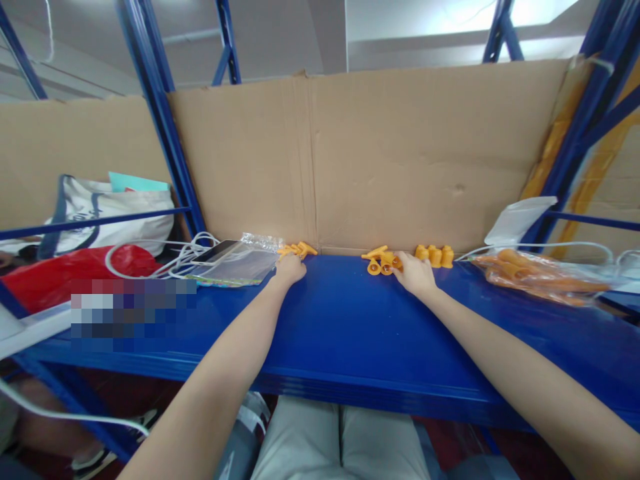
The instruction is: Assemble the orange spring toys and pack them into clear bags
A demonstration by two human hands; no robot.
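Observation:
My left hand [291, 269] reaches to the back of the blue shelf, fingers curled against a small pile of thin orange plastic pieces [306, 250]. Whatever lies under those fingers is hidden. Further right, my right hand [418, 272] has its fingertips closed at the edge of a cluster of orange flared, hollow plastic pieces [374, 267], apparently on the rightmost one. Their round openings face me. Behind this cluster lie slimmer orange pieces [376, 253]. Several bell-shaped orange pieces [435, 256] stand upright in a row just beyond my right hand.
A cardboard panel [400, 160] closes off the back of the blue shelf [345, 327]. To the right lies a clear bag of orange parts [535, 273]. On the left are flat clear plastic bags [237, 265], white cables [187, 257] and a red bag [95, 270].

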